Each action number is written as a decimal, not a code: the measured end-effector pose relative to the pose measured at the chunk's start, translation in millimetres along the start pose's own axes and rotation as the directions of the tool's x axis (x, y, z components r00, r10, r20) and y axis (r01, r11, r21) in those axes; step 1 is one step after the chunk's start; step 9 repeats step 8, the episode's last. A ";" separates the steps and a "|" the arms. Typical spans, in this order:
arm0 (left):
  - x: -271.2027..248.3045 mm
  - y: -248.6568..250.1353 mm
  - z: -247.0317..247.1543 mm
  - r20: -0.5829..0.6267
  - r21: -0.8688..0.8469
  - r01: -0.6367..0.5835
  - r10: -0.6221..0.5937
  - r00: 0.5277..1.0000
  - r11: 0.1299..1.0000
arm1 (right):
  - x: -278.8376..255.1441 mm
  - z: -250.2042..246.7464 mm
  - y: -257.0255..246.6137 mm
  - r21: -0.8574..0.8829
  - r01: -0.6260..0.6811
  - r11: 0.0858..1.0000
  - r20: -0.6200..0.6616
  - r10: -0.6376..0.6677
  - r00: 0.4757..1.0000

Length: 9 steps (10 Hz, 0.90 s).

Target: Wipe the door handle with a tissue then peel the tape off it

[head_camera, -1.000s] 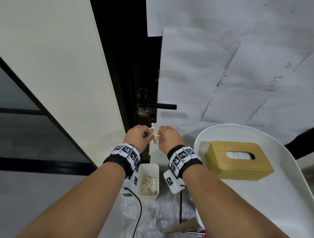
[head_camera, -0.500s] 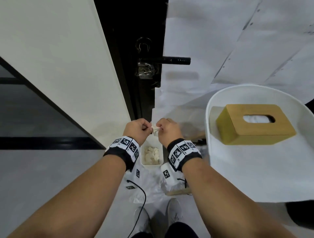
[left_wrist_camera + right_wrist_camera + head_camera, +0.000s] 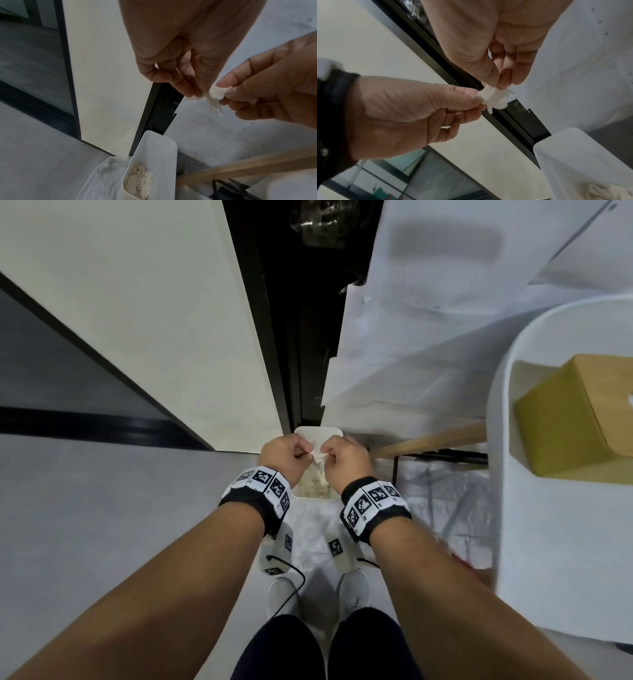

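A small crumpled white tissue (image 3: 318, 455) hangs between both hands, low in front of the dark door edge. My left hand (image 3: 287, 455) pinches its left side with thumb and fingertips (image 3: 476, 97). From the right, my right hand (image 3: 346, 457) pinches the same tissue (image 3: 217, 93) between thumb and forefinger. Both hands hover over a white bin (image 3: 318, 431) on the floor that holds used tissues (image 3: 139, 181). Crinkled clear tape (image 3: 318, 227) shows on the door at the top edge. The handle lever is out of frame.
A round white table (image 3: 513, 508) at the right carries a wooden tissue box (image 3: 575, 419). White paper sheets (image 3: 445, 320) cover the door. A clear plastic bag (image 3: 445, 501) lies on the floor by the bin, and my white shoes (image 3: 284, 594) stand below.
The head view has tilted down, so the handle has left the frame. Both hands have come down from just under the handle to above the bin, still pinching the tissue.
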<state>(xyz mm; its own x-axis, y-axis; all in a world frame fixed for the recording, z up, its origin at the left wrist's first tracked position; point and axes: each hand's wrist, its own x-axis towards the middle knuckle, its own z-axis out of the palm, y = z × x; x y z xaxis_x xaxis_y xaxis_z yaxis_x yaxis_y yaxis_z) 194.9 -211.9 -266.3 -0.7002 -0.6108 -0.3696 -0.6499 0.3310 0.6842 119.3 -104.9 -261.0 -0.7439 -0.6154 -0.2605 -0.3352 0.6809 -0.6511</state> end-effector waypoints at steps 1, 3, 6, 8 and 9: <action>9.5 -18.7 16.0 0.024 -0.028 0.028 -0.027 0.999 0.999 | 5.5 18.3 14.3 -0.014 -0.008 1.000 0.018 0.008 1.000; 20.8 -49.4 41.5 0.061 -0.010 0.074 -0.073 0.995 0.997 | 10.8 49.9 38.9 -0.038 -0.050 0.998 0.061 0.053 0.997; 33.7 -69.2 59.3 0.084 0.003 0.114 -0.114 0.990 0.993 | 17.2 64.8 52.1 -0.055 -0.105 0.993 0.122 0.111 0.986; 42.3 -80.1 66.5 0.154 0.181 0.138 -0.167 0.974 0.974 | 20.0 60.8 53.6 -0.100 -0.144 0.985 0.160 0.158 0.974; 42.3 -80.1 66.5 0.154 0.181 0.138 -0.167 0.974 0.974 | 20.0 60.8 53.6 -0.100 -0.144 0.985 0.160 0.158 0.974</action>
